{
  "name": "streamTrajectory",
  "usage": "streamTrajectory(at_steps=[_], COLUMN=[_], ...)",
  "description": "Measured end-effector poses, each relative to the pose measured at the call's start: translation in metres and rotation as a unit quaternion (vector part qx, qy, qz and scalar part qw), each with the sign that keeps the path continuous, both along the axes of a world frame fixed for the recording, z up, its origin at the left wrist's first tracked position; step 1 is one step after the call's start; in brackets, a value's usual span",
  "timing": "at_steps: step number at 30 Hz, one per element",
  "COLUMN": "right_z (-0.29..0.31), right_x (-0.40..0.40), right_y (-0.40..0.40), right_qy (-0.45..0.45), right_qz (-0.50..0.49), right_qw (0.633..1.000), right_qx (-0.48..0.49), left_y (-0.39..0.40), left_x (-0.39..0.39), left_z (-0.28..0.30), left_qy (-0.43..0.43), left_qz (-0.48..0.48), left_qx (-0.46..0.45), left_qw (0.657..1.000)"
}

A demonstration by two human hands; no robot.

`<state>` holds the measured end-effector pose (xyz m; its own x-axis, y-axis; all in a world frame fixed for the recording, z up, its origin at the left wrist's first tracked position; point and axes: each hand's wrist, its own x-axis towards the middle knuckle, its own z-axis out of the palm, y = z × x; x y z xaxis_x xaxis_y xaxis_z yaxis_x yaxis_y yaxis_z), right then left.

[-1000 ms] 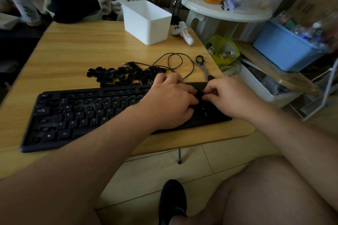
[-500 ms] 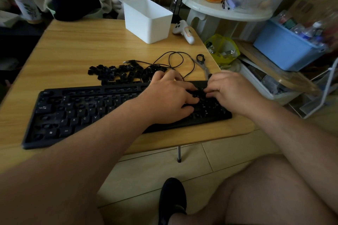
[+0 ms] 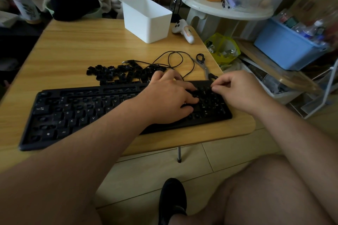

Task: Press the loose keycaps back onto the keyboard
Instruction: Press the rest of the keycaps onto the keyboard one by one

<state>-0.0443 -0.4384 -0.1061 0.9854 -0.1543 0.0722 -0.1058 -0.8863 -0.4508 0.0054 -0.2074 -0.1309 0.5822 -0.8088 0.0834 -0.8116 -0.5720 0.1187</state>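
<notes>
A black keyboard (image 3: 76,113) lies along the near edge of the wooden tabletop (image 3: 76,51), its left end angled toward the viewer. Many of its keys are seated and show white letters, while the top row and several spots on the left half look like bare sockets, though the dim light makes that hard to confirm. Just beyond the keyboard a heap of loose black keycaps (image 3: 120,75) sits on the tabletop, partly tangled with a thin black cable (image 3: 175,60) that loops away behind it. The left hand (image 3: 170,100) rests palm down over the right part of the keyboard, fingers spread and fairly straight, their tips on the keys near the number pad; it covers the middle rows there. The right hand (image 3: 239,91) hovers at the keyboard's far right corner with fingers curled and thumb meeting the fingertips in a pinch; whether a keycap sits in that pinch cannot be made out, as anything there is dark against the dark keyboard. Scissors (image 3: 204,65) lie beside the cable, their lower part hidden behind the right hand. A white bin (image 3: 148,22) and a white controller (image 3: 184,30) stand further back. The keyboard's near left corner is blurred.
</notes>
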Motion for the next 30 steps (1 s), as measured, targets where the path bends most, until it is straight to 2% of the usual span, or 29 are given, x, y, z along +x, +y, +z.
streamTrajectory(at_steps=[4, 9, 17, 21, 25, 27, 30], right_z=[-0.002, -0.002, 0.008, 0.01, 0.012, 0.011, 0.011], right_x=[-0.002, 0.006, 0.008, 0.006, -0.001, -0.003, -0.004], right_y=[0.012, 0.027, 0.04, 0.03, 0.017, 0.016, 0.018], right_qy=[0.023, 0.017, 0.039, 0.064, 0.091, 0.111, 0.096], right_qz=[0.002, -0.013, -0.028, -0.083, -0.112, -0.109, -0.096], right_qw=[1.0, 0.993, 0.984, 0.992, 0.982, 0.975, 0.974], right_qx=[-0.018, -0.119, -0.173, -0.064, 0.124, 0.156, 0.183], left_y=[-0.001, -0.002, -0.002, -0.004, -0.004, -0.003, -0.002], left_x=[0.0, -0.001, -0.005, -0.006, -0.007, -0.007, -0.006], left_z=[-0.001, -0.001, 0.001, 0.001, 0.002, 0.002, 0.001], left_qy=[-0.01, -0.024, -0.016, -0.019, -0.02, -0.022, -0.028], left_qz=[-0.003, -0.002, 0.002, 0.005, 0.001, 0.001, -0.002], left_qx=[-0.006, -0.005, 0.007, 0.004, 0.007, 0.007, 0.007], left_qw=[1.0, 1.0, 1.0, 1.0, 1.0, 1.0, 1.0])
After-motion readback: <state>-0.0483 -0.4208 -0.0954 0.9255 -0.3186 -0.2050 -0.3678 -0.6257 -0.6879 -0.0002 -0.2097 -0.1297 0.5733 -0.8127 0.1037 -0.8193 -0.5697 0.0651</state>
